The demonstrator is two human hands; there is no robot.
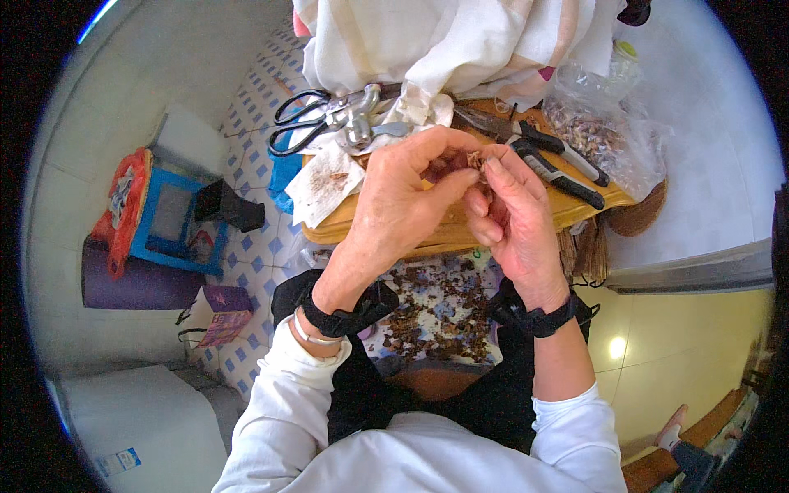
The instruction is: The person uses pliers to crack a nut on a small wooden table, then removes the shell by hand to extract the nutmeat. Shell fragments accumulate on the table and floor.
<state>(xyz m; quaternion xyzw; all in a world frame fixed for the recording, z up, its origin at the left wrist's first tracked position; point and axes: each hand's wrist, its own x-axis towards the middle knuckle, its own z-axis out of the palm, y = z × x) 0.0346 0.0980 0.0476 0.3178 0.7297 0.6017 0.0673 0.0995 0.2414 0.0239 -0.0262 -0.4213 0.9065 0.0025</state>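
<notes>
My left hand [400, 197] and my right hand [515, 215] meet above a small wooden table [345, 225]. Between their fingertips is a small, dry brown piece [474, 160], partly hidden by the fingers; its exact kind is unclear. Left of my hands, black-handled shears [302, 130] lie beside a metal tool [359, 126]. A white paper towel [323, 185] with brown crumbs lies at the table's left edge. Just beyond my right hand are two black-and-grey tool handles [555, 175], with a metal blade [481, 121] near them.
A clear plastic bag [592, 135] of brown pieces sits at the table's right. Pale cloth [425, 37] drapes behind. Brown scraps [431, 308] cover a sheet between my knees. A blue frame [179, 215] and paper bag [228, 314] stand left; another person's foot [672, 428] shows lower right.
</notes>
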